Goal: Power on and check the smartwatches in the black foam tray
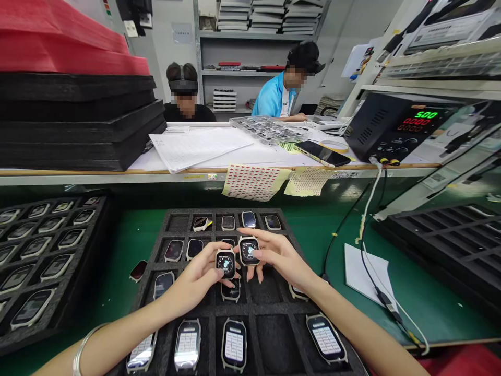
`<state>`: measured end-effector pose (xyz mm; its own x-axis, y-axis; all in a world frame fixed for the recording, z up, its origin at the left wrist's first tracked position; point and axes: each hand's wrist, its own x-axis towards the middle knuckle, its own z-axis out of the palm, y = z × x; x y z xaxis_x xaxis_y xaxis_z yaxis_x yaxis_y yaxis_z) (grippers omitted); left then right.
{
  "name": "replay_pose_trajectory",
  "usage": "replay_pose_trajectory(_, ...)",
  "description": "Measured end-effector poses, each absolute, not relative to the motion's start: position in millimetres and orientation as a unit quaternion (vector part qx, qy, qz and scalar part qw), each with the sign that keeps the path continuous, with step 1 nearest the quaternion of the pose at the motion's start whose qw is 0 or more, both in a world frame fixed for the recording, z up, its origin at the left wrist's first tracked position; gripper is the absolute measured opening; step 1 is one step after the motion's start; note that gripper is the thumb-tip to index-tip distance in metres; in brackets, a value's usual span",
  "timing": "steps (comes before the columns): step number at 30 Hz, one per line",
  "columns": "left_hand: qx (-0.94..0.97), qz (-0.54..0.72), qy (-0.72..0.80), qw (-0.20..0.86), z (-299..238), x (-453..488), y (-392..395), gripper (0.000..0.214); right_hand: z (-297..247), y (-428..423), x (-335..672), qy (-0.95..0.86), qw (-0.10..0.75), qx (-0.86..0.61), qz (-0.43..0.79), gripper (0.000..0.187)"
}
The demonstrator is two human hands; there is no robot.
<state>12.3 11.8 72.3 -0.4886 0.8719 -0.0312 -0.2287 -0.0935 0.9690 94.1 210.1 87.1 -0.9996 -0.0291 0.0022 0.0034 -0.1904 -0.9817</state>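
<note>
Left hand (pixel 204 269) grip pinching left watch (pixel 225 262); right hand (pixel 279 253) grip pinching right watch (pixel 247 249). Both above foam tray (pixel 274 339), screens facing camera, long axes near upright; tiny screen text unreadable. Hands block some slots. Tray watches (pixel 235 342) around. Green table (pixel 133 224) below. Power supply (pixel 385 128) beyond, reads 5.00, 0.000.

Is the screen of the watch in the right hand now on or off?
On: the watch held in the right hand shows small white text and a bright, pale figure on its dark face.
</note>
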Motion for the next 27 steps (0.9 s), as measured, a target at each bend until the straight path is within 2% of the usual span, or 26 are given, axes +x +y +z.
replay_pose_trajectory(11, 0.298, 0.678, 0.536, 0.406, 75, 13, 13, 0.027, 84, 208, 95, 0.681, -0.01, -0.012, -0.732, 0.05)
replay_pose_trajectory(16, 0.316, 0.68, 0.53, 0.396, 75, 13, 11, 0.03, 89, 211, 100, 0.68, 0.021, -0.045, -0.732, 0.072)
replay_pose_trajectory(18, 0.317, 0.681, 0.528, 0.395, 74, 13, 10, 0.028, 91, 216, 104, 0.699, 0.045, -0.047, -0.712, 0.075)
replay_pose_trajectory(21, 0.312, 0.681, 0.521, 0.408, 75, 14, 10, 0.028, 96, 228, 114, 0.795, 0.072, -0.038, -0.601, 0.062)
replay_pose_trajectory(24, 0.308, 0.68, 0.517, 0.42, 75, 15, 11, 0.029, 101, 237, 124, 0.902, 0.047, -0.077, -0.423, 0.049)
replay_pose_trajectory(27, 0.301, 0.676, 0.523, 0.424, 74, 17, 13, 0.028, 101, 241, 132, 0.935, 0.053, -0.119, -0.33, 0.051)
